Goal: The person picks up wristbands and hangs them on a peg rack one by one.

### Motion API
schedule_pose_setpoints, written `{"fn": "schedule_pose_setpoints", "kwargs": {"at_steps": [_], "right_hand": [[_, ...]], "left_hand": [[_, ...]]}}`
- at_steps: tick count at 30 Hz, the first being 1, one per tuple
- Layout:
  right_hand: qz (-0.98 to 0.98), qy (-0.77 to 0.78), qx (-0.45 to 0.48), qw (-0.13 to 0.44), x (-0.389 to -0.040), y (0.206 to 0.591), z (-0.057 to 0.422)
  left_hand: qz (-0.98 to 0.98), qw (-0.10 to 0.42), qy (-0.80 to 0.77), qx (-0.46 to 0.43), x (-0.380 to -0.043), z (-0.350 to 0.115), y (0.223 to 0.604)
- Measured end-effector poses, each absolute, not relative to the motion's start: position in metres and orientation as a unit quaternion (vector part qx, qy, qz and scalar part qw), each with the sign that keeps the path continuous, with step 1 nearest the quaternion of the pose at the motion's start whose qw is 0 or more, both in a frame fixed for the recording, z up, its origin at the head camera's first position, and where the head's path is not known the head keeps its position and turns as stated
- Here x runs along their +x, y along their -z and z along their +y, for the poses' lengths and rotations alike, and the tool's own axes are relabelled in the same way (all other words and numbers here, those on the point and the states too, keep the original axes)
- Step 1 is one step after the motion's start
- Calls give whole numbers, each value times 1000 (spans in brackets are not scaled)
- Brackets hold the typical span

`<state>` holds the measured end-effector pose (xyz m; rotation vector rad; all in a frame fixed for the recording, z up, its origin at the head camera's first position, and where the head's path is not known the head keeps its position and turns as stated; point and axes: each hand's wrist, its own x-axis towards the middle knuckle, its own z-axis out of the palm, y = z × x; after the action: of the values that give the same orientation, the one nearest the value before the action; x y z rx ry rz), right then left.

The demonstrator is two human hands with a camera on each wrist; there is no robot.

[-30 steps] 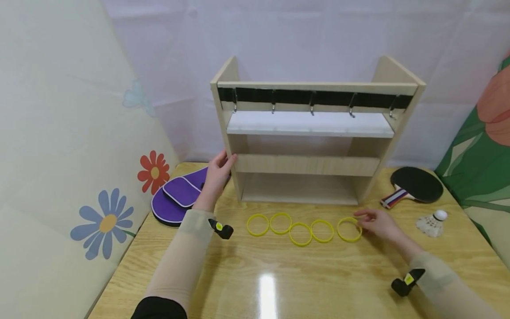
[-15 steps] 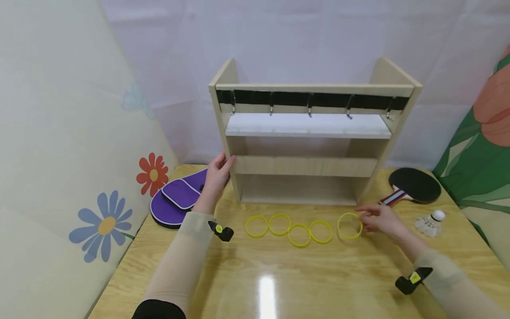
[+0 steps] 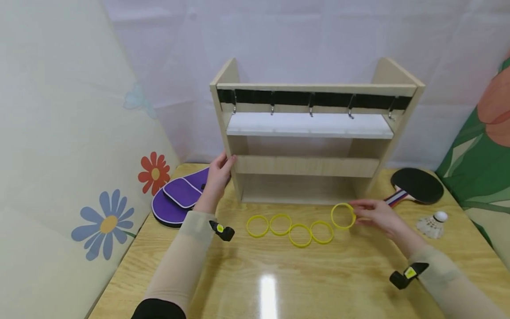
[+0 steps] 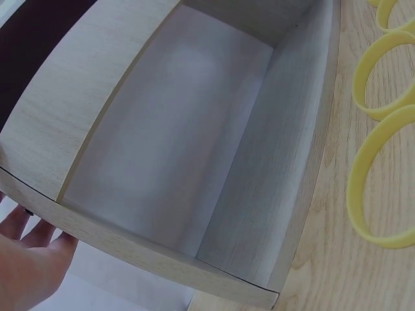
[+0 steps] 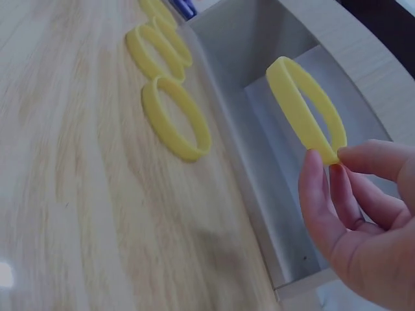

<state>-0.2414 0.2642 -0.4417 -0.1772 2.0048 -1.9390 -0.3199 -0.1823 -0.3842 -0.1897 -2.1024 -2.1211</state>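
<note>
- Wood-grain tabletop (image 3: 318, 283) stretches before a pale cloth backdrop (image 3: 303, 40).
- Purple bat case (image 3: 175, 204) lies at eight o'clock from the shelf unit (image 3: 307, 165).
- Left hand (image 3: 216, 179), also at eight, has its fingers round the unit's side edge, probably steadying it.
- Four yellow rings (image 5: 163, 133) lie between six and seven.
- A fifth ring (image 5: 290, 107), between five and six, is raised, pinched in the fingers of the right hand (image 3: 376, 217) at five; lifting it seems the step in hand, and the next move likely calls for a firm pinch and careful aim.
- Black racket (image 3: 420, 186) and shuttlecock (image 3: 430, 227) lie near four.
</note>
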Motion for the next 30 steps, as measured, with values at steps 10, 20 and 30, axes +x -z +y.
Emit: {"fn": "schedule_pose_setpoints", "kwargs": {"at_steps": [10, 20, 30], "right_hand": [[682, 703, -71, 188, -241, 424, 252], [663, 724, -72, 174, -246, 408, 243], [627, 751, -108, 178, -243, 387, 231]], "left_hand": [[-696, 72, 712, -64, -320, -183, 385], [-695, 72, 712, -68, -319, -185, 382], [-693, 72, 716, -55, -322, -181, 385]]}}
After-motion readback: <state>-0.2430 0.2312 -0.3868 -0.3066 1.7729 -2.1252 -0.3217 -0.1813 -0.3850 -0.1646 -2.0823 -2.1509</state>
